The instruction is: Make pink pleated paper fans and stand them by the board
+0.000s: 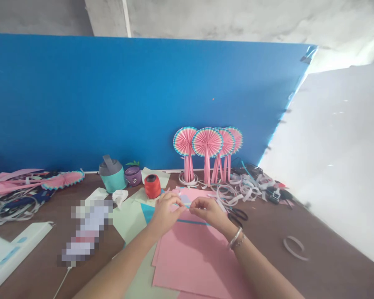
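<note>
My left hand (pixel 167 209) and my right hand (pixel 207 209) meet almost tip to tip above a stack of pink paper sheets (pixel 199 257). Both have thumb and forefinger pinched together. Whatever they pinch, perhaps a thin pale strip, is too small to make out. Under the hands, a blue strip (pixel 193 222) lies across the pink paper. Black-handled scissors (pixel 238 215) rest beside my right wrist, partly hidden behind it. A red spool of thread (pixel 152 186) stands beyond my left hand, and pale green paper (pixel 129 222) spreads to its left.
Several pink pleated paper fans (pixel 207 142) lean on the blue partition (pixel 112 99). Curled white strips (pixel 237 191) heap at the right. Left are a teal container (pixel 112 176), a purple cup (pixel 133 176), a blurred-out object (pixel 89 232) with a cable and a power strip (pixel 20 253).
</note>
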`<state>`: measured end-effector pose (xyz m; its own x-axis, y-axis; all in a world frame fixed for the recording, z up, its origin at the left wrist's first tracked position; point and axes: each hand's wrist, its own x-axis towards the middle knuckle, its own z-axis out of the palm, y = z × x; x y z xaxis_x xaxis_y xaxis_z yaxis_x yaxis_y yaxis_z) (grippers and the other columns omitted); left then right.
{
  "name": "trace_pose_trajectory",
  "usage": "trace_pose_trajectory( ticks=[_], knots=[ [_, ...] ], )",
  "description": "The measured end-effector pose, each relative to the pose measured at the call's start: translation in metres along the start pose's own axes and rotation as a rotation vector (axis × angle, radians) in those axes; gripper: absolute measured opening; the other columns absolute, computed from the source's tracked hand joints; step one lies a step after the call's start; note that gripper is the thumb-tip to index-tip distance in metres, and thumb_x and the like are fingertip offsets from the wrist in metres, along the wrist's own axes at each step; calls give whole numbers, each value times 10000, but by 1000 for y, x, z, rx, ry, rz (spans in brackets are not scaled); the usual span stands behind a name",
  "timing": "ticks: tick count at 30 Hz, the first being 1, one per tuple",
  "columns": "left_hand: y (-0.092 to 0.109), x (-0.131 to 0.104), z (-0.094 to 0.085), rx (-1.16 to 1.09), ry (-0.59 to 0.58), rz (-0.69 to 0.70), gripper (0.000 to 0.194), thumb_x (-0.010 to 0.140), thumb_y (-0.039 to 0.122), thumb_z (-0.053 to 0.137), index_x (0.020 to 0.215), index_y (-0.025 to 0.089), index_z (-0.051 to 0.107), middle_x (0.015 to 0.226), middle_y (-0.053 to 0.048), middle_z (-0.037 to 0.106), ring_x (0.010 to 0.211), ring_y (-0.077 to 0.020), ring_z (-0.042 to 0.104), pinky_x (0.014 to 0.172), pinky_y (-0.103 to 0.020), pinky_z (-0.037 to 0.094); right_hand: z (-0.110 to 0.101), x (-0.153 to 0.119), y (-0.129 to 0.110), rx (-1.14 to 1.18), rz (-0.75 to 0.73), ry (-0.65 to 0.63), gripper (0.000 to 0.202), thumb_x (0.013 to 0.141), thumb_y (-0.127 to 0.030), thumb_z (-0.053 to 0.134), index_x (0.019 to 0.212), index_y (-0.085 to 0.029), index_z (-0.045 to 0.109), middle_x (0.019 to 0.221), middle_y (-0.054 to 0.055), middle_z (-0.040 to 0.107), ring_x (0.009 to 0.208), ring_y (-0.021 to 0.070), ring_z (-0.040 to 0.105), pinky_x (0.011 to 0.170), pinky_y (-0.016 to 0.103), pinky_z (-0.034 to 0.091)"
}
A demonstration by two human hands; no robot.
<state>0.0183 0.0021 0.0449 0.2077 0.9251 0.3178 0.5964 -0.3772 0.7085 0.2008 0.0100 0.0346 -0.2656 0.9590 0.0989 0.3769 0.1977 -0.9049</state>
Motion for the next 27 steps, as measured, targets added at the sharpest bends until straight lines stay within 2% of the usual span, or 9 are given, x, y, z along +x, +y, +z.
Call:
trace_pose_trajectory(
  ticks=[3,7,10,13,20,27],
  knots=[
    [-2,2,-4,18,23,-30,100,748,225,610,650,226,632,942,-21,672,1047,-232,548,975,-399,369,-2,1,4,17,20,-17,106,701,-288,588,682,-189,622,680,-1,649,640,138,560,614,245,426],
    [-22,2,-21,64,-22,-159,102,733,228,596,638,220,633,917,-16,685,1007,-223,563,936,-360,391,-6,1,12,12,73,-88,127,724,-281,555,687,-175,614,677,8,652,624,135,563,574,231,407],
    [-36,-6,-29,116,-90,-282,119,729,259,595,626,214,636,910,-12,685,1003,-231,571,897,-347,398,-3,0,16,-153,74,-144,137,737,-273,543,690,-166,615,685,16,647,627,138,553,571,231,393],
    [-41,-15,-28,174,-136,-367,134,731,271,588,622,214,641,922,-3,684,1030,-242,565,873,-347,392,4,-2,16,-372,43,-128,126,738,-225,531,659,-160,604,729,37,644,672,149,558,602,237,387],
    [-38,-21,-16,292,-153,-360,135,749,240,573,641,210,649,957,-12,668,1040,-233,533,881,-368,348,11,-3,12,-517,50,-114,98,668,-113,545,583,-162,555,754,37,605,693,138,547,620,222,368],
    [-41,-22,-11,341,-136,-354,144,757,235,555,642,209,637,937,-10,660,1019,-231,524,846,-369,333,12,-1,17,-561,99,-131,65,672,-132,576,618,-159,554,765,43,607,684,138,527,623,226,356]
  ],
)
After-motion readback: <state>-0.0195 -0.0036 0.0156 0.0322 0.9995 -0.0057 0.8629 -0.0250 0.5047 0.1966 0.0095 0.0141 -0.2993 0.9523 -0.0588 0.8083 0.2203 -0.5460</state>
